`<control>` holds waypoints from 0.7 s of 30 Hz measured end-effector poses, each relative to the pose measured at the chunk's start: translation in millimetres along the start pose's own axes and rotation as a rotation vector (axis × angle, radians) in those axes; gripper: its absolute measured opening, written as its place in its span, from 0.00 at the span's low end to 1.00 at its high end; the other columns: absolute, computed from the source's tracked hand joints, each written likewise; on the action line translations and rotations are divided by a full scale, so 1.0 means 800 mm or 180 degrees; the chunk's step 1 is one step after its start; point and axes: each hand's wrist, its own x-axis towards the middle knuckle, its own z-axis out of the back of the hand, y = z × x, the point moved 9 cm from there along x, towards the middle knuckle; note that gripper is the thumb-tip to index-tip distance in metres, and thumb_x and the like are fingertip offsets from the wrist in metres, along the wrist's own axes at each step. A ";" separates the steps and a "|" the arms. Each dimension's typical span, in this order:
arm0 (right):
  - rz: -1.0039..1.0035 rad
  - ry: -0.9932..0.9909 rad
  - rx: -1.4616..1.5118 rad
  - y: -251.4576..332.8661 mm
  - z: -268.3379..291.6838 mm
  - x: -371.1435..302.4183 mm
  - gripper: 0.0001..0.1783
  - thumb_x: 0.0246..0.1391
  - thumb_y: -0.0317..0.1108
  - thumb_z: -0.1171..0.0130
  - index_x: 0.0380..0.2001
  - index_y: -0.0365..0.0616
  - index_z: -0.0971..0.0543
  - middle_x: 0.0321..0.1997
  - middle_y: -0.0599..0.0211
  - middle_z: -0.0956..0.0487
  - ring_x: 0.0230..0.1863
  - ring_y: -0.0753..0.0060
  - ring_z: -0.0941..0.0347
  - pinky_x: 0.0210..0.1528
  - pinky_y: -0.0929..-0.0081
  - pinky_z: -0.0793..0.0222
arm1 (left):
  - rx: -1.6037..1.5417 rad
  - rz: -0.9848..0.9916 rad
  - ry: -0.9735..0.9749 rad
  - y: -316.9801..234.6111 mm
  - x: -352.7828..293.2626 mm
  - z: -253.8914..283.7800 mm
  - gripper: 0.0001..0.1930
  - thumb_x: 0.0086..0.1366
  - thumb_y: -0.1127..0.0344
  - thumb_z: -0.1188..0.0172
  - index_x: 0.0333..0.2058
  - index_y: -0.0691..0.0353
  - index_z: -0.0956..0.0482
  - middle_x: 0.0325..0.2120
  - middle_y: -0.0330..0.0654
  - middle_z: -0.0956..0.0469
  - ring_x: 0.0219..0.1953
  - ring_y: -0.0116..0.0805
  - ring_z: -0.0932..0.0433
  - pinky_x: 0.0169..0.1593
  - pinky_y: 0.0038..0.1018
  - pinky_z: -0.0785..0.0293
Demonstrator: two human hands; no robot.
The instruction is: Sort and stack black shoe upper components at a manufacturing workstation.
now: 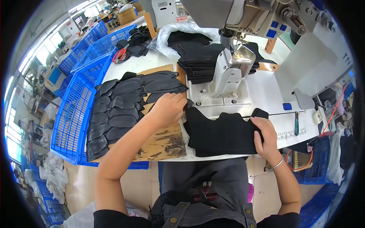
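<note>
My left hand (169, 108) is closed in a pinch by the right edge of a stained brown board (167, 142). A small dark piece (189, 103) shows at its fingertips, mostly hidden. Rows of dark grey, curved, leather-like pieces (123, 102) lie overlapping on the board. My right hand (267, 137) grips the right edge of black cut fabric panels (224, 133), its thumb bent against them. The panels lie at the table's front edge with a wavy upper edge. A small dark flap (260, 113) sticks up by the right fingertips.
Behind the panels stands a sewing machine (232, 72) with its needle over a metal post. A stack of black panels (197, 62) sits left of it by a clear plastic bag (163, 40). Red-handled scissors (121, 56), a teal tool (296, 123) and blue crates (76, 110) flank the work.
</note>
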 end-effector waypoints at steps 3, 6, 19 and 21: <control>0.0046 -0.0064 0.0077 0.002 0.004 -0.001 0.21 0.43 0.20 0.47 0.45 0.36 0.26 0.47 0.52 0.23 0.48 0.51 0.28 0.52 0.61 0.35 | -0.0094 0.0700 -0.0274 0.020 -0.006 0.013 0.12 0.51 0.75 0.43 0.37 0.65 0.25 0.30 0.43 0.23 0.33 0.40 0.22 0.40 0.32 0.27; 0.0346 -0.0525 -0.0181 0.023 0.028 -0.001 0.21 0.41 0.19 0.46 0.43 0.36 0.26 0.48 0.51 0.23 0.46 0.51 0.27 0.52 0.61 0.35 | -0.1535 0.1558 -0.1312 0.027 -0.014 0.089 0.10 0.53 0.75 0.38 0.35 0.68 0.24 0.29 0.43 0.23 0.31 0.32 0.22 0.36 0.25 0.27; -0.2638 0.1716 0.2879 0.035 -0.046 0.036 0.10 0.49 0.28 0.35 0.33 0.34 0.23 0.25 0.73 0.24 0.25 0.86 0.29 0.26 0.84 0.32 | -0.4579 0.1978 0.0555 -0.082 0.014 0.021 0.15 0.55 0.71 0.36 0.40 0.67 0.27 0.29 0.38 0.23 0.31 0.19 0.27 0.34 0.17 0.31; -0.2547 0.2043 0.2381 0.026 -0.052 0.030 0.11 0.49 0.30 0.35 0.33 0.34 0.23 0.24 0.72 0.24 0.24 0.86 0.29 0.25 0.83 0.32 | -0.4454 0.1408 0.0993 -0.101 0.015 -0.012 0.16 0.54 0.67 0.35 0.38 0.70 0.25 0.24 0.39 0.24 0.25 0.21 0.31 0.29 0.23 0.34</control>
